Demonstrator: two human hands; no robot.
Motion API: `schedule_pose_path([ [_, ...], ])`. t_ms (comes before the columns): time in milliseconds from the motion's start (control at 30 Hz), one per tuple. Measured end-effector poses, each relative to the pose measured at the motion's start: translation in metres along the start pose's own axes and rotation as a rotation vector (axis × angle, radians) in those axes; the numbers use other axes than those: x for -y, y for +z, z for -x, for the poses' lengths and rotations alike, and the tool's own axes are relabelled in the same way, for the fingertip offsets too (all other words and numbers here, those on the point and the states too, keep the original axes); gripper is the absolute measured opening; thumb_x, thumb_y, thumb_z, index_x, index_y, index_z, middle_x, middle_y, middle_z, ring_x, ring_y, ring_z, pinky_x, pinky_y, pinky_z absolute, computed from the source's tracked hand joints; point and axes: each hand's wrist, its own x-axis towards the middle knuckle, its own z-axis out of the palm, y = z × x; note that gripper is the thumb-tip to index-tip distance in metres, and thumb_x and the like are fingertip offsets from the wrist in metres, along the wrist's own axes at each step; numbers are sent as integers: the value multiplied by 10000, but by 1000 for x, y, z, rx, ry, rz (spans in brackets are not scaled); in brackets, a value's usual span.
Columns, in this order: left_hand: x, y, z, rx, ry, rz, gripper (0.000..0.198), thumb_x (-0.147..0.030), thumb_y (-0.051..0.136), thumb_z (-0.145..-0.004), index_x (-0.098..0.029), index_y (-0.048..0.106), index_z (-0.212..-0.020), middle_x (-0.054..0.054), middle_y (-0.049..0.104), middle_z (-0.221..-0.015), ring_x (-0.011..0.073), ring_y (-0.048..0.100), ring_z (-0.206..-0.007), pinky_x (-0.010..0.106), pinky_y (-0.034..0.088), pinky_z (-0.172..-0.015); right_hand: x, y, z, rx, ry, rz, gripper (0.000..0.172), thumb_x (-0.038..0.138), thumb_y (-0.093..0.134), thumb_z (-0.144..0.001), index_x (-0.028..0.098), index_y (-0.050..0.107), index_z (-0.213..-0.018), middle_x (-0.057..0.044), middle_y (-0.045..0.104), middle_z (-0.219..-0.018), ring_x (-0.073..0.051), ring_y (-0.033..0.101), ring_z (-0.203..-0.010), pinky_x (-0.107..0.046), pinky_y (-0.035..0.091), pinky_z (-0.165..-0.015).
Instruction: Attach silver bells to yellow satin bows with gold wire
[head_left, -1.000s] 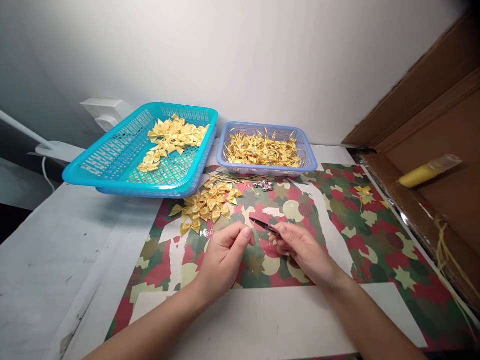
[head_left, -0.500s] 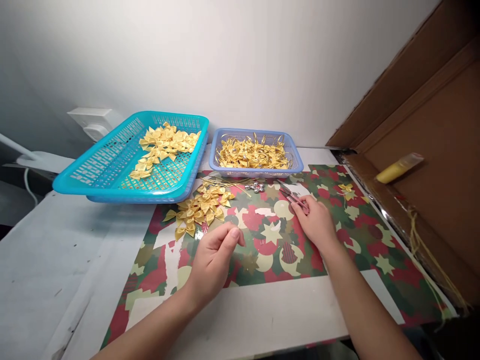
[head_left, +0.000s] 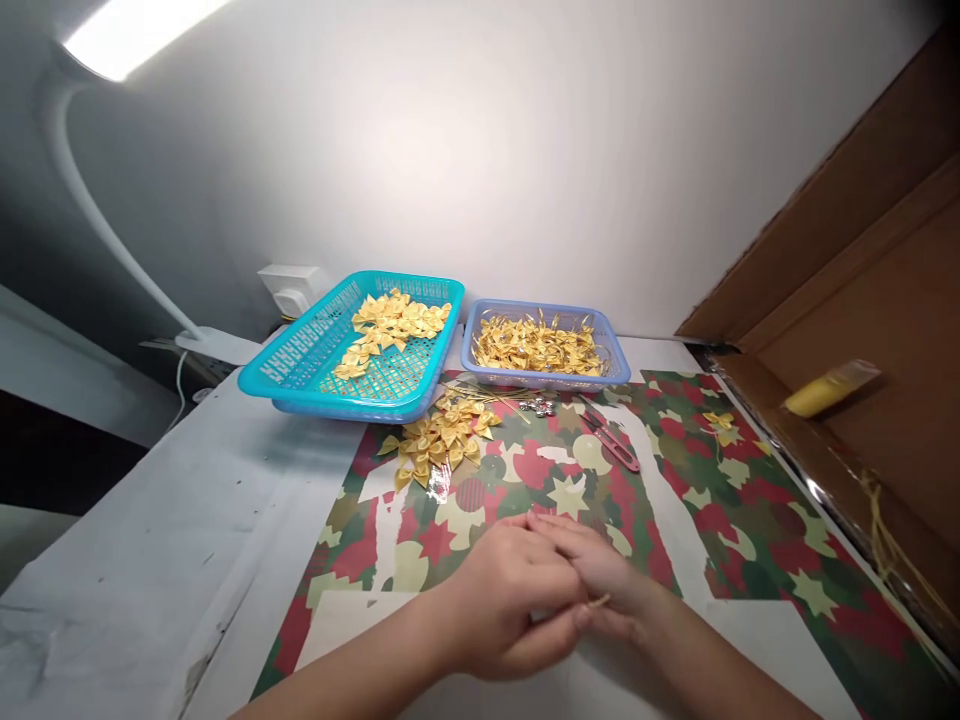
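A short yellow strand is seen at the meeting of the two hands, over the near edge of the work area; only its end is exposed, beside the left thumb tip. The strand appears to be pinched by the left hand, whose fingers are curled inward with the thumb laid along them. The right hand is pressed against the far side of the left, its upper fingers extended over the left fingers; its grasp is partly hidden, and whether anything is gripped by it cannot be told. Beneath the hands, a patterned sheet in red, green and cream is spread on a white table. Pink-handled snips are laid beyond the right hand, blades pointed away. Farther off, a pile of yellow bows is placed to the left, with gold ties and a cluster of silver beads beside it. Behind these, a violet basket is filled with bows and gold loops; to its left, a teal basket is partly covered inside by loose bows. A single bow is noted at the right, near a cardboard panel. The scene is lit by a white lamp at left.
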Motion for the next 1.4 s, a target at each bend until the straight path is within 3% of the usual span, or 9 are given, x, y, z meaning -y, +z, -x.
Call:
schedule_pose_path([
  [167,2,14,3,34,159,-100,240,-222,410,-869,-218,461,-635,-7,568,-525,145,462,-509,285,391,-554,9,-6,2,-68,50,-338,233,373,761,-755,173,646,-718,-18,659,-755,-130,608,-753,-250,470,-794],
  [367,6,30,13,122,203,-232,307,-295,536,-909,-202,493,-620,-23,566,-548,132,434,-511,290,364,-540,18,-18,3,-145,-18,-399,268,373,800,-729,175,621,-750,70,403,-558,-70,410,-557,-206,422,-635],
  [500,7,7,8,122,191,-345,233,-424,552,-899,-200,616,-896,27,676,-831,183,589,-799,331,395,-767,23,-21,6,-234,-98,-305,293,412,774,-752,174,604,-741,60,373,-569,-71,347,-556,-190,378,-586],
  [567,13,-18,4,80,90,-424,379,-487,479,-911,-178,586,-1102,98,670,-1110,235,585,-1002,371,374,-873,26,-24,8,-298,-167,-263,296,425,767,-756,178,602,-752,54,379,-587,-74,344,-565,-187,374,-576],
  [633,24,-46,2,-32,-207,-665,255,-309,431,-952,-178,598,-1093,98,674,-1087,239,586,-991,385,367,-851,29,-28,9,-348,-246,-244,275,413,760,-764,188,602,-771,53,380,-607,-75,343,-568,-191,386,-578],
  [733,42,-75,3,111,-536,-998,156,-237,520,-899,-160,654,-920,101,673,-966,275,589,-902,377,388,-720,34,-36,11,-404,-341,-225,205,359,745,-784,211,608,-822,48,406,-643,-79,377,-590,-202,419,-607],
  [967,56,-73,3,298,-671,-1078,135,-224,547,-903,-168,668,-883,85,657,-939,267,594,-900,360,432,-704,32,-42,13,-483,-394,-9,250,403,706,-816,260,612,-999,38,559,-695,-75,451,-566,-199,442,-569],
  [1233,56,-77,5,234,-695,-836,174,-193,466,-921,-160,585,-799,90,618,-909,264,537,-886,378,421,-756,20,-32,9,-405,-296,356,248,458,625,-867,213,601,-891,-25,716,-826,-79,505,-555,-204,448,-542],
  [1400,38,-71,3,-57,-702,-65,132,-291,476,-934,-193,546,-880,43,600,-913,173,521,-773,293,415,-687,18,-24,9,-349,-283,366,247,455,611,-874,208,611,-880,-31,732,-801,-90,559,-597,-207,477,-588],
])
